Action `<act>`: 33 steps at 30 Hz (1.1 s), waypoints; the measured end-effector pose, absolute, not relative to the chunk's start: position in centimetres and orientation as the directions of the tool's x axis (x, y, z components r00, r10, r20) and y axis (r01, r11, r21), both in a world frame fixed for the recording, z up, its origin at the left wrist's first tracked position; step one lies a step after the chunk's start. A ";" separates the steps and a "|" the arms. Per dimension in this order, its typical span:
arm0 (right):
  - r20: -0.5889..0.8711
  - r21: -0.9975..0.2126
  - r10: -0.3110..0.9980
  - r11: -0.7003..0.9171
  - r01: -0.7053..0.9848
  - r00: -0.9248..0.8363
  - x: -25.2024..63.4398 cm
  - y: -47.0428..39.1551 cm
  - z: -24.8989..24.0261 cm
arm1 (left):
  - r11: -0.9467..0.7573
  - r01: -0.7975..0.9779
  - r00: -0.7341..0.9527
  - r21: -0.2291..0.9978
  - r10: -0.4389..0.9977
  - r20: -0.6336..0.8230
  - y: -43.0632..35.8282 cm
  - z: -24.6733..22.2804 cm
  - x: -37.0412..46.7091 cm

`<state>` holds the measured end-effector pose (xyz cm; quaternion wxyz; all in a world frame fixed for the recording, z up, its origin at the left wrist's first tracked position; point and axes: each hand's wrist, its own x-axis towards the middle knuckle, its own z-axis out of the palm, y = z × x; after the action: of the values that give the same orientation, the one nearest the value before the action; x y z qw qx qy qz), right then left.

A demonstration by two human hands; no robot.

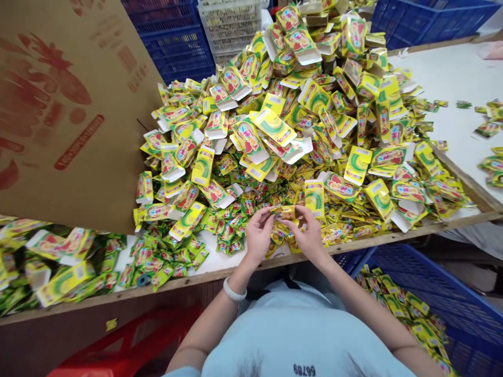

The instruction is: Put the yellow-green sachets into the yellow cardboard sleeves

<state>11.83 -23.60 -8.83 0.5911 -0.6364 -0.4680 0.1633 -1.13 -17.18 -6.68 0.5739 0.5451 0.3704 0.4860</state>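
Note:
Between both hands, just above the table's front edge, is a small yellow wrapped candy packet [285, 212]. My left hand [259, 234] pinches its left end with thumb and fingers. At the other end, my right hand [309, 234] pinches it too. A yellow-green small carton [314, 199] stands right behind my right fingers. Loose yellow packets [334, 232] lie under and beside my right hand, and green packets [230, 235] lie left of my left hand. Behind them rises a large heap of small yellow cartons [279, 125], several with open flaps.
A big brown cardboard box [113, 104] stands at the left. The table's wooden edge [393, 229] runs along the front. Blue crates [173, 47] and a white crate [231, 26] stand behind. A blue crate [424, 283] with cartons is below right; a red stool [129, 340] is below left.

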 end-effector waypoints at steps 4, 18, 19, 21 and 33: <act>0.479 -0.768 0.788 0.161 0.620 0.388 11.9 -23.8 -8.7 | -0.131 -0.176 0.281 0.976 0.943 0.177 -17.2 -6.6 -1.5; -0.086 -0.987 0.783 0.016 -0.158 0.617 16.8 -30.4 -7.8 | -0.517 0.396 0.558 0.759 0.792 0.248 -16.0 -3.6 2.9; -0.106 -0.983 0.739 0.025 -0.183 0.666 17.7 -30.9 -8.1 | -0.529 0.494 0.545 0.690 0.807 0.228 -16.0 -3.7 4.7; -0.137 -0.969 0.668 0.064 -0.240 0.731 19.3 -31.7 -8.6 | -0.567 0.621 0.564 0.541 0.803 0.193 -16.2 -4.2 8.3; -0.125 -0.941 0.745 0.120 -0.317 0.656 21.0 -30.0 -6.1 | -0.386 0.445 0.525 0.808 0.844 0.114 -14.4 -4.5 3.6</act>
<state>21.04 -29.97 -6.07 0.7230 -0.5524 -0.1936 0.3670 3.64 -14.39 -4.51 0.3742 0.7889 0.4085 0.2660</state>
